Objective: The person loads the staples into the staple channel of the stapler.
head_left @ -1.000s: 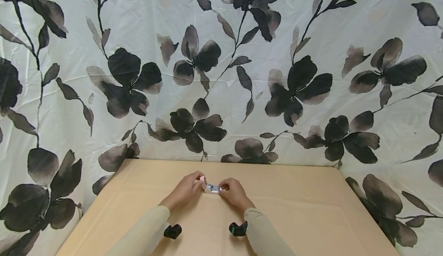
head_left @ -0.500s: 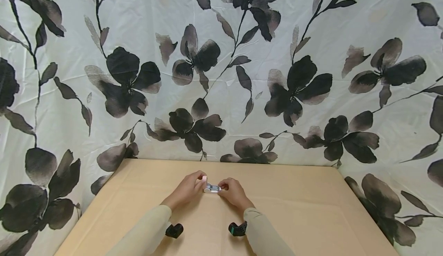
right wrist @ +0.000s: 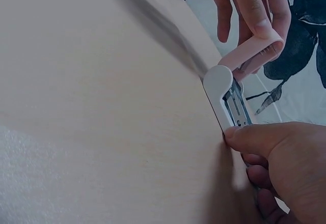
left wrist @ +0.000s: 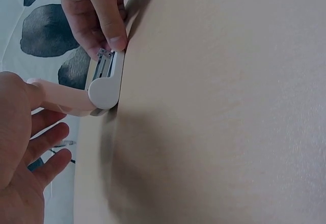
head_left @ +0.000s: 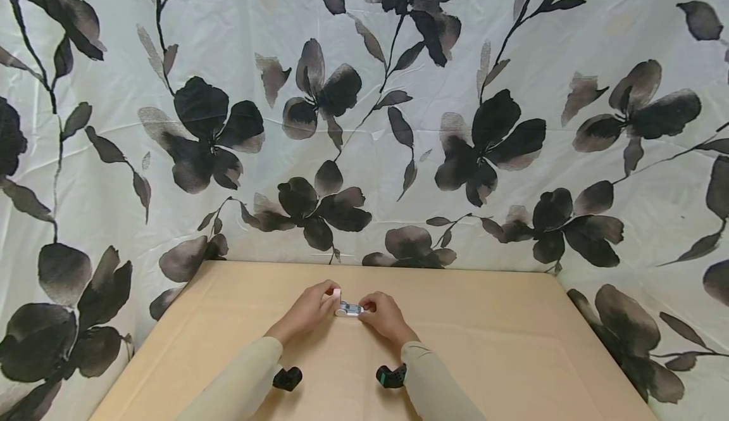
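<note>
A small stapler (head_left: 348, 309) sits low over the table between both hands, its pink cover (right wrist: 249, 53) swung up and away from the white base (left wrist: 105, 92). The metal staple channel (left wrist: 104, 63) lies exposed along that base. Thumb and fingers of my left hand (head_left: 310, 307) pinch the pink cover's free end; the other fingers are spread, as the left wrist view shows. My right hand (head_left: 387, 316) grips the opposite end of the white base, thumb on its side in the right wrist view. Whether staples lie in the channel is too small to tell.
A light wooden-coloured table (head_left: 490, 345) spreads under both arms. Behind it hangs a white cloth (head_left: 410, 168) with dark flower prints. A black wrist device (head_left: 287, 379) is strapped below the left wrist, and another black device (head_left: 391, 377) below the right.
The pink cover, tilted toward the left hand a second ago, stands more upright from half a second ago on. Both hands keep their hold and have barely moved.
</note>
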Tool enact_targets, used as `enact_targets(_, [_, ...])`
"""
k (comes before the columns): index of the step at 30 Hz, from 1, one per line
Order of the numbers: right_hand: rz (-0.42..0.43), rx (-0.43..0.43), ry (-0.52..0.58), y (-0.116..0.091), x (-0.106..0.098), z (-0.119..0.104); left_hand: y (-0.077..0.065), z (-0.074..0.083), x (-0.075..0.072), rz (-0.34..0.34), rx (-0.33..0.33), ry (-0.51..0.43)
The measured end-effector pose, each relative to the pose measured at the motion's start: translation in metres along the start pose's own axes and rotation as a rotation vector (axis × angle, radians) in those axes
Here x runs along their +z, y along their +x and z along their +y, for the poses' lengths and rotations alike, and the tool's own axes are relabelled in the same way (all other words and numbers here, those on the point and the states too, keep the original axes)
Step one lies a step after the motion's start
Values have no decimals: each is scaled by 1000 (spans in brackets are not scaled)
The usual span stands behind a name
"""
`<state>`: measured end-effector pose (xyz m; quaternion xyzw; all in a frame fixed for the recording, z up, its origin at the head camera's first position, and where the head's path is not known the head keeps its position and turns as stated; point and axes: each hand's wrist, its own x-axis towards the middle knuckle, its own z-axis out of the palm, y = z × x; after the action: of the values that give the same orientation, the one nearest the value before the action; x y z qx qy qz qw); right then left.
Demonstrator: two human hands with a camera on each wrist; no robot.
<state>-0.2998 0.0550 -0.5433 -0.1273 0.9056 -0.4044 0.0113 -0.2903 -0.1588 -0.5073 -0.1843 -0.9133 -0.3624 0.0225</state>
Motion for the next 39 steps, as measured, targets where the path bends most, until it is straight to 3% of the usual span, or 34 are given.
enact_targets(2, [3, -4, -1, 0, 0, 1, 0, 1, 0, -4, -12, -9])
enact_targets(9, [16, -24, -11, 1, 0, 3, 3, -1, 3, 18, 49, 15])
enact_targets(32, [15, -30, -2, 2, 2, 5, 6, 3, 6, 0, 15, 8])
enact_targets(39, [17, -32, -1, 2, 2, 5, 6, 5, 8, -1, 36, 1])
